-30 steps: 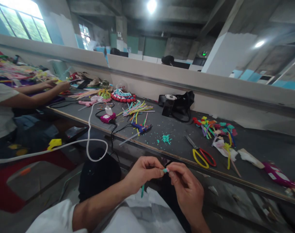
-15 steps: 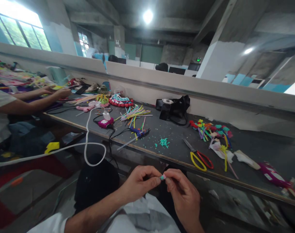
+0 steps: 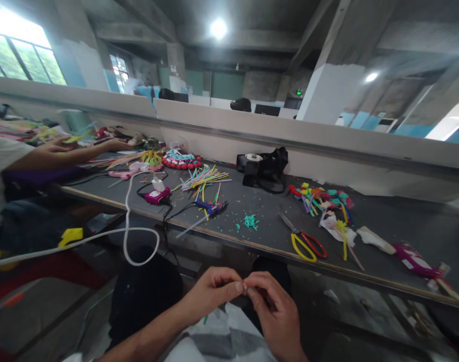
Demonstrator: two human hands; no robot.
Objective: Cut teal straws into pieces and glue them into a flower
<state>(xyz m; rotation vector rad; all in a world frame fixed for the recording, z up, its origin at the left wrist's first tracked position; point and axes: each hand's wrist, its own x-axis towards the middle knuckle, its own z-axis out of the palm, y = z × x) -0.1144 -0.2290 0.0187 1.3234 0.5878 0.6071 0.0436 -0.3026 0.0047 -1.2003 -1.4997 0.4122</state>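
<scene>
Over my lap, my left hand (image 3: 218, 292) and my right hand (image 3: 277, 307) meet fingertip to fingertip. Both pinch one small pink-and-teal piece (image 3: 245, 287). The fingers cover nearly all of it, and its kind cannot be made out. A teal scrap (image 3: 205, 320) lies on my pale clothing below my left hand. On the table in front of my hands is a pile of teal snippets (image 3: 251, 221). Scissors (image 3: 300, 235) with one yellow and one red handle rest to the right of that pile, blades apart.
A blue glue gun (image 3: 211, 207) lies near a bundle of coloured strips (image 3: 204, 178). A white cable (image 3: 128, 221) loops off the table's left edge. Colourful flower-like pieces (image 3: 323, 198) and a black bag (image 3: 274, 163) sit farther back. A co-worker's arms (image 3: 69, 153) reach in at left.
The view has shifted slightly. My fingers have closed further over the small piece, hiding its teal part. The co-worker's hands have moved apart.
</scene>
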